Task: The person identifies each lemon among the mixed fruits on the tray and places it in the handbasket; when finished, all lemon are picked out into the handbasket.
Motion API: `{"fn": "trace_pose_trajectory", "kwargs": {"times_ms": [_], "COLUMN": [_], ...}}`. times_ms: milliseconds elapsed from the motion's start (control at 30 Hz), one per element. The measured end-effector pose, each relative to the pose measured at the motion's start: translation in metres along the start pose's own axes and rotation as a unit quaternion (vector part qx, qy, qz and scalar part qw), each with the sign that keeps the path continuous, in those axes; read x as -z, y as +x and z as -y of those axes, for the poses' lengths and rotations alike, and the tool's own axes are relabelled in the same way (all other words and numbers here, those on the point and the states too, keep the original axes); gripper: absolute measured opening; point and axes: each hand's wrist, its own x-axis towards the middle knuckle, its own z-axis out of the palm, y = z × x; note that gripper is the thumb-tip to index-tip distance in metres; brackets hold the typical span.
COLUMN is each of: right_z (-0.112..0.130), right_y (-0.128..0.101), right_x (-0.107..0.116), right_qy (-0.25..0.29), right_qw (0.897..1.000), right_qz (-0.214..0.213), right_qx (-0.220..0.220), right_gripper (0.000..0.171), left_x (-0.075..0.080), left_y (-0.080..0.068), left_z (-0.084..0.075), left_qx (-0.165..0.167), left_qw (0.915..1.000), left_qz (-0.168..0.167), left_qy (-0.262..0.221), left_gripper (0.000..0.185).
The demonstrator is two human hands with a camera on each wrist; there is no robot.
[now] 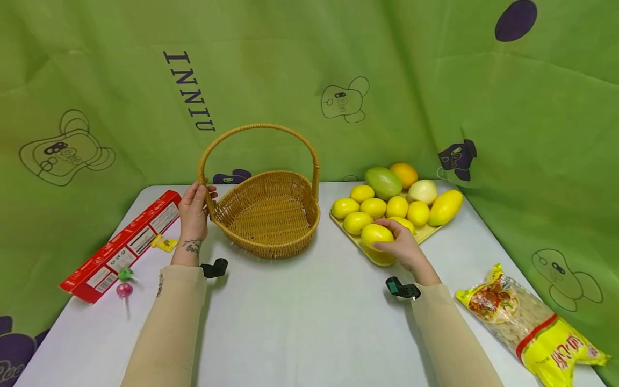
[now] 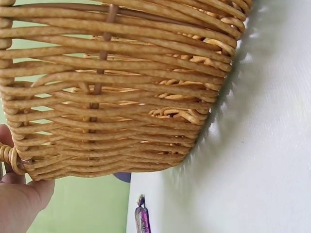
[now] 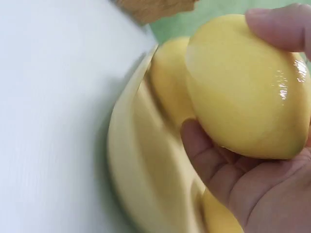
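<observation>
A glossy yellow lemon is held over the near end of a yellow tray; a golden wicker basket stands upright on the white table, its tall handle arching above.

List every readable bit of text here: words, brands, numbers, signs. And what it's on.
"INNIU" (top to bottom, letters sideways): green cloth.
Bear drawing on the cloth: lettering too small.
Red box: labels and barcode, too small.
Yellow packet: too small.
Food bag: large Chinese characters, too slanted to read surely.
Purple wrapper: blurred.
Tattoo and sleeve marking: unreadable.
Basket, held yellow fruit: none seen.
</observation>
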Motion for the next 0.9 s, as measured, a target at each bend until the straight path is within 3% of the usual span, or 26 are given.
{"fn": "trace_pose_trajectory", "kwargs": {"times_ms": [167, 400, 567, 733, 900], "right_z": [0.021, 0.065, 0.091, 0.113, 0.126], "right_y": [0.002, 0.016, 0.037, 0.051, 0.059], "right_x": [-0.018, -0.073, -0.122, -0.166, -0.196], "right_qy": [0.060, 0.127, 0.118, 0.083, 0.069], "right_qw": [0.997, 0.985, 0.982, 0.986, 0.989], "right_qz": [0.008, 0.047, 0.078, 0.097, 0.101], "right_qx": [0.044, 0.103, 0.125, 0.103, 0.082], "right_gripper": [0.059, 0.057, 0.055, 0.057, 0.058], "left_x": [0.001, 0.003, 0.005, 0.006, 0.005], "left_y": [0.001, 0.002, 0.003, 0.003, 0.002], "left_z": [0.000, 0.000, 0.000, -0.001, -0.001], "left_qx": [0.008, 0.015, 0.016, 0.023, 0.027], "left_qw": [0.9998, 0.9998, 0.9996, 0.9993, 0.9991], "left_qz": [-0.002, -0.006, -0.005, -0.004, -0.006], "left_qy": [0.016, 0.013, 0.022, 0.030, 0.032], "left_gripper": [0.025, 0.021, 0.024, 0.022, 0.025]}}
